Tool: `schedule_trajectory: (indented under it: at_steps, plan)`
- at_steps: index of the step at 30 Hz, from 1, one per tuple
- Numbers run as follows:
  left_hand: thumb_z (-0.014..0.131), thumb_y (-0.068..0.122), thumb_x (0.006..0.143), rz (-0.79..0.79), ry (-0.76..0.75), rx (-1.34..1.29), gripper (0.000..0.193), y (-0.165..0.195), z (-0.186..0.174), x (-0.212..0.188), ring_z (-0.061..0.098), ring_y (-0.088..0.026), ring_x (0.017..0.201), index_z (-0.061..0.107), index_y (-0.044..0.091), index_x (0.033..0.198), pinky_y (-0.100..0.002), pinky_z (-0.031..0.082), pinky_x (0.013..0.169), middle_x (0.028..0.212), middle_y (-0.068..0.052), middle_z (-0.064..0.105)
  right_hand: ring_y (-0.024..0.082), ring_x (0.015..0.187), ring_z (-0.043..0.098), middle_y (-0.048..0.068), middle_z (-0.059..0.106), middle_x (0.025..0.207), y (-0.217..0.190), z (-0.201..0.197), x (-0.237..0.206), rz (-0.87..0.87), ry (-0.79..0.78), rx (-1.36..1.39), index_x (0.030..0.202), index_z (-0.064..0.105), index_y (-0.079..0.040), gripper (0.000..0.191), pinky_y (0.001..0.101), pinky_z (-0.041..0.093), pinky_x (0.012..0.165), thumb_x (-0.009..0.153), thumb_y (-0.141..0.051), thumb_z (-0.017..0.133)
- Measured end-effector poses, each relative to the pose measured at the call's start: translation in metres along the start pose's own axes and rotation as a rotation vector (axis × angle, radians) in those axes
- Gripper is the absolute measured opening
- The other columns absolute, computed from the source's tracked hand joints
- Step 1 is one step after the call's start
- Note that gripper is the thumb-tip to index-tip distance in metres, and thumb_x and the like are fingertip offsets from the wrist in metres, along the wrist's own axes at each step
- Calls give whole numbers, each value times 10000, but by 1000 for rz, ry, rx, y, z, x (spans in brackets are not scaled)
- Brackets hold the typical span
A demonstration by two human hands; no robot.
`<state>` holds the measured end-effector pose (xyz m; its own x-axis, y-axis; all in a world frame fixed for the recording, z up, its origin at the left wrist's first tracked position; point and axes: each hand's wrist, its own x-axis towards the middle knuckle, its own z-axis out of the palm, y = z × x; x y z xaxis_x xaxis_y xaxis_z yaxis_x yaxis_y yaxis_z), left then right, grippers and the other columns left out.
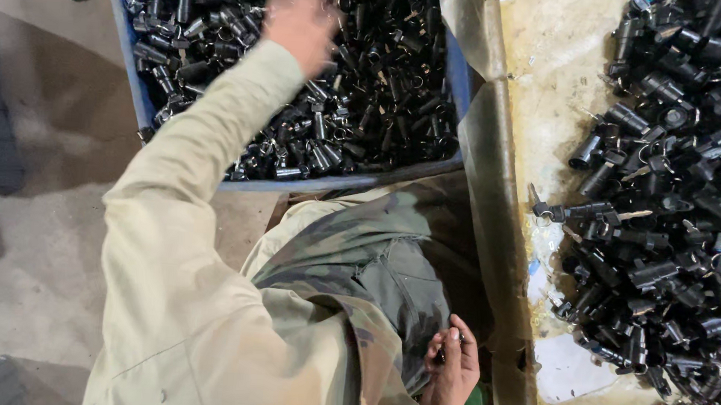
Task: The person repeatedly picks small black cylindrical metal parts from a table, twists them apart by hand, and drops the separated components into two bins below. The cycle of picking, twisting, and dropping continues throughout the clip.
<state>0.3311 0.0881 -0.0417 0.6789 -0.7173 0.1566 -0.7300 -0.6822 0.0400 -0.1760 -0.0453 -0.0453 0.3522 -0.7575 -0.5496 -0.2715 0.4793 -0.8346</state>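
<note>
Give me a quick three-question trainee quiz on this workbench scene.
1. True or false: the left hand is over the blue bin of black metal parts.
2. Where is the right hand? A) on the bench pile B) low by the lap C) in the bin
3. Fill in: the loose pile lies on the ____ side of the picture.

Key: 1 true; 2 B; 3 right.

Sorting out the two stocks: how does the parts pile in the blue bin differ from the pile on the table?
The blue bin walls in its parts, which sit on the floor side; the table pile lies loose on a stained table. The left hand hangs blurred over the bin parts; no hand is near the table pile. Both are black cylindrical pieces.
</note>
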Motion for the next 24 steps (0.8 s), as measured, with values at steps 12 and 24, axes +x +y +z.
schedule_trajectory:
  at_steps: [12,24]
  plan:
    - [750,535,805,455,-360,87,555,19,13,47,450,-348,1408,701,304,1307,-596,407,1041,1605,-114,450,59,621,523,26,636,845,-16,9,-6,0,67,-16,1261,654,-44,298,173,325,477,1007,-197,629]
    - [848,469,692,312,-295,44,545,-26,-14,31,451,-320,1354,754,273,1191,-566,416,1005,1425,-79,533,60,629,530,25,633,844,-14,2,-2,-5,76,-3,1263,644,-45,303,166,323,469,1007,-206,622]
